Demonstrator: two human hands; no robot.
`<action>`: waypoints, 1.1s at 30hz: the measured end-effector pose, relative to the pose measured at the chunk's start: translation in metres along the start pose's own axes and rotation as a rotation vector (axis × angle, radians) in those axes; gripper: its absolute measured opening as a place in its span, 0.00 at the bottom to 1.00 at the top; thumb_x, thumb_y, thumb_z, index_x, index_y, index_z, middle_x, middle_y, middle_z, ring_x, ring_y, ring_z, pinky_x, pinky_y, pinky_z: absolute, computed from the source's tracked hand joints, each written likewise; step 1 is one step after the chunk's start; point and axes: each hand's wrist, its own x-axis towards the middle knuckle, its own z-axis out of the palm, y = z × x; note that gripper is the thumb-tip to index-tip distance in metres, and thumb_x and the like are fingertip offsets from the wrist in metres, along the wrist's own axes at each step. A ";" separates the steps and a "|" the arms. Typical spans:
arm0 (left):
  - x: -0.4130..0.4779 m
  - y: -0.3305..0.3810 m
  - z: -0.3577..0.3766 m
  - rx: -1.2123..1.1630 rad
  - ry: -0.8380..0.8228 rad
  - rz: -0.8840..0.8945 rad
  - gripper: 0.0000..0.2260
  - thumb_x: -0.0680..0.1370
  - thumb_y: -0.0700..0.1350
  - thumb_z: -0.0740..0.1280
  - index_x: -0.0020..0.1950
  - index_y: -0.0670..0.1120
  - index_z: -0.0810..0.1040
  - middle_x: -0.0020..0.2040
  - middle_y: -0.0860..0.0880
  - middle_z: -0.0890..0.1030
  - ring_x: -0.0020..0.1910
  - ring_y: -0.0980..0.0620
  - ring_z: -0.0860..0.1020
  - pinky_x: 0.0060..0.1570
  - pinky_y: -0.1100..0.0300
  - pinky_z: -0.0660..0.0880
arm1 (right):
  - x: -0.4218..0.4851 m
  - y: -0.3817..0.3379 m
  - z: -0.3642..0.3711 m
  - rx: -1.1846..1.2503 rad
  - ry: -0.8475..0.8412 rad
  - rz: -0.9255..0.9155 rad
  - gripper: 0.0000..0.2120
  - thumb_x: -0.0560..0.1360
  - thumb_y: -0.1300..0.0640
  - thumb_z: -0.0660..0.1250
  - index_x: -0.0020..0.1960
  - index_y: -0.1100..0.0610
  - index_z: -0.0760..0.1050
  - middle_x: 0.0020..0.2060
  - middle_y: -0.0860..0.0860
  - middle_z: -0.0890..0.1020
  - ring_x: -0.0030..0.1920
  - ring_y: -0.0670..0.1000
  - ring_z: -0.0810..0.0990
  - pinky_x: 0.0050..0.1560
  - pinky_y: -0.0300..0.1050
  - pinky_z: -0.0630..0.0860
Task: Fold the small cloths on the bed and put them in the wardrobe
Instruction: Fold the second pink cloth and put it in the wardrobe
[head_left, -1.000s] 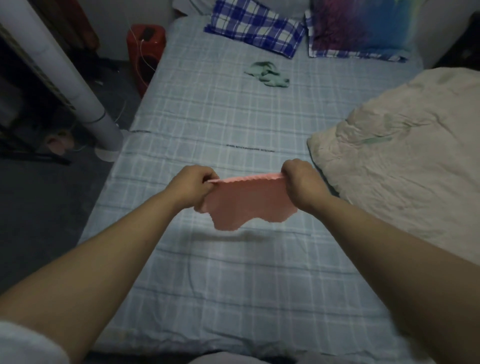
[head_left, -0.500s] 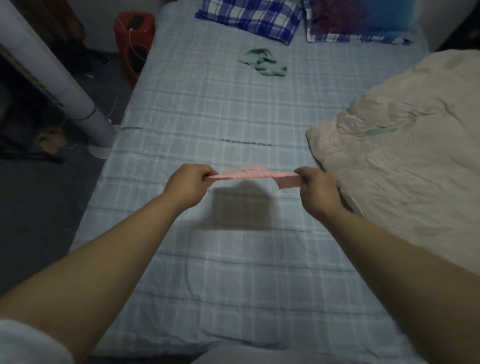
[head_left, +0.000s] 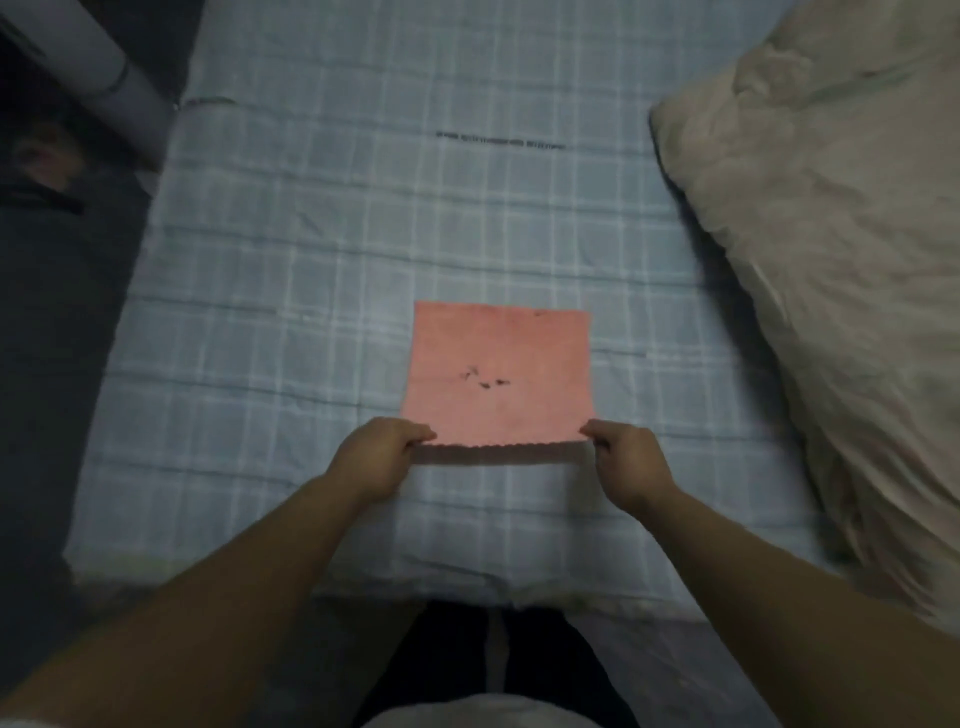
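Pink cloth (head_left: 497, 371) is spread flat on the bed (head_left: 291, 291), roughly square, with a few small dark marks near its middle. Left hand (head_left: 375, 456) pinches the near left corner and right hand (head_left: 629, 465) pinches the near right one, fingers closed on the scalloped edge — that edge is lifted a bit, with a shadow under it. Beige blanket (head_left: 841, 270) is bunched up on the right, apart from the cloth.

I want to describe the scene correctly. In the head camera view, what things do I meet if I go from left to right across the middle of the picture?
Dark floor → checked bed sheet → left hand → pink cloth → right hand → beige quilt.
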 end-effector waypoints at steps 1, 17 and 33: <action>-0.005 -0.005 0.013 0.006 -0.021 0.000 0.17 0.82 0.38 0.63 0.67 0.49 0.81 0.69 0.46 0.80 0.69 0.45 0.77 0.68 0.57 0.70 | -0.005 0.006 0.008 -0.010 -0.017 -0.005 0.16 0.75 0.71 0.63 0.56 0.62 0.84 0.56 0.60 0.85 0.57 0.61 0.83 0.61 0.46 0.74; -0.057 -0.037 0.089 0.156 -0.132 0.106 0.15 0.78 0.37 0.66 0.63 0.44 0.83 0.74 0.45 0.75 0.74 0.42 0.71 0.65 0.47 0.74 | -0.051 0.045 0.065 -0.339 -0.339 0.014 0.10 0.73 0.63 0.62 0.46 0.60 0.83 0.50 0.59 0.80 0.49 0.63 0.81 0.51 0.51 0.76; -0.043 -0.041 0.110 -0.467 0.306 -0.568 0.13 0.74 0.44 0.75 0.55 0.42 0.79 0.52 0.43 0.84 0.52 0.43 0.82 0.52 0.55 0.74 | -0.038 -0.010 0.110 -0.215 -0.156 0.140 0.11 0.75 0.58 0.67 0.55 0.63 0.77 0.51 0.62 0.77 0.53 0.64 0.75 0.53 0.53 0.71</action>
